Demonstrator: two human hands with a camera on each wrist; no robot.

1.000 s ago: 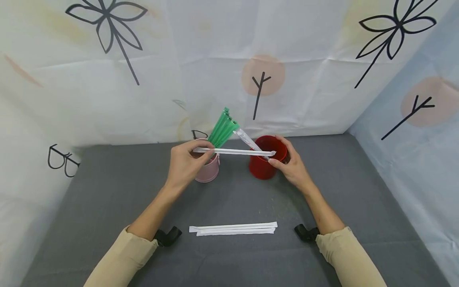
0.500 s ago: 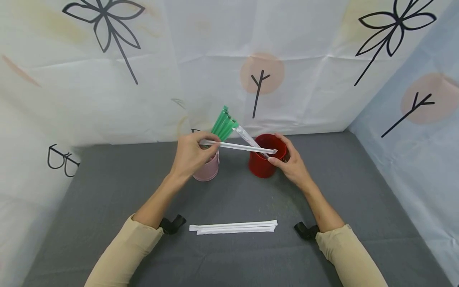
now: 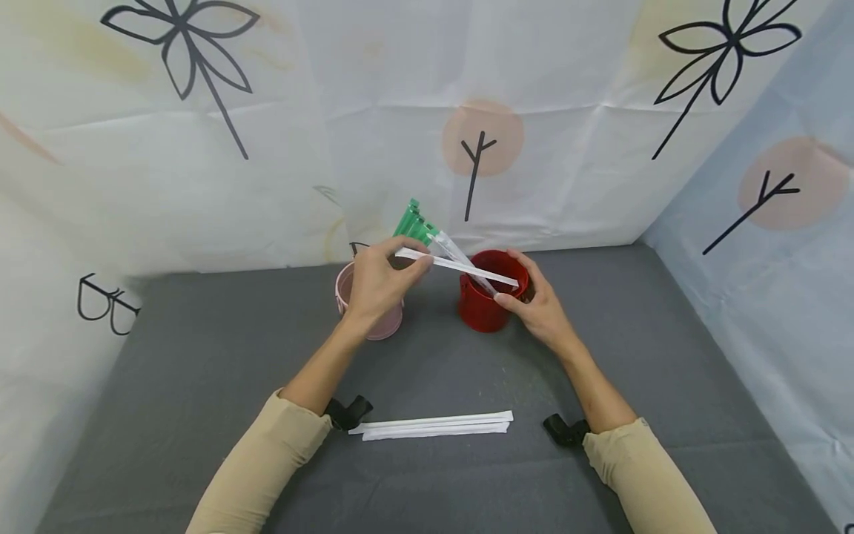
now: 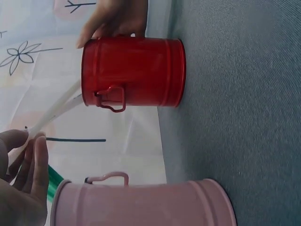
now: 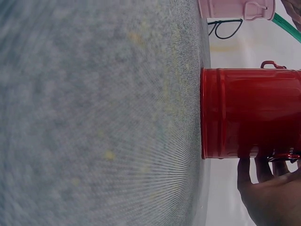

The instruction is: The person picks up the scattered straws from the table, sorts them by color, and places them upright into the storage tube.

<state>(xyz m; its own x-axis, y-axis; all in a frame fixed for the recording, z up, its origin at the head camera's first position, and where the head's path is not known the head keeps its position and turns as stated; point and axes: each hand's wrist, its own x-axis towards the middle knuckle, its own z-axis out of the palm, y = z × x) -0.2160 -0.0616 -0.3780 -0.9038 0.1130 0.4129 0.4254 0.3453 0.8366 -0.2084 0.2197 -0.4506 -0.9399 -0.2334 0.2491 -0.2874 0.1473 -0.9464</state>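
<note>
My left hand (image 3: 387,278) pinches a white paper-wrapped straw (image 3: 467,268) between thumb and fingers. The straw slopes down to the right, its far end at the mouth of the red bucket (image 3: 483,315). Thumb and fingers of my right hand (image 3: 543,315) grip that bucket by its right side, at the rim; the bucket stands upright. A clear-wrapped straw (image 3: 448,246) leans out of it to the left, crossing behind the white one. Behind my left hand is a pink bucket (image 3: 387,326), partly hidden, with several green straws (image 3: 415,225) sticking up from it.
Several white paper-wrapped straws (image 3: 437,426) lie side by side on the grey cloth (image 3: 460,489) near the front. A printed white backdrop (image 3: 373,141) rises close behind the buckets. Black camera straps (image 3: 348,413) are on both wrists.
My left hand has moved right and slightly up with the white straw, which now tilts more steeply toward the red bucket. The right hand keeps its grip on the bucket.
</note>
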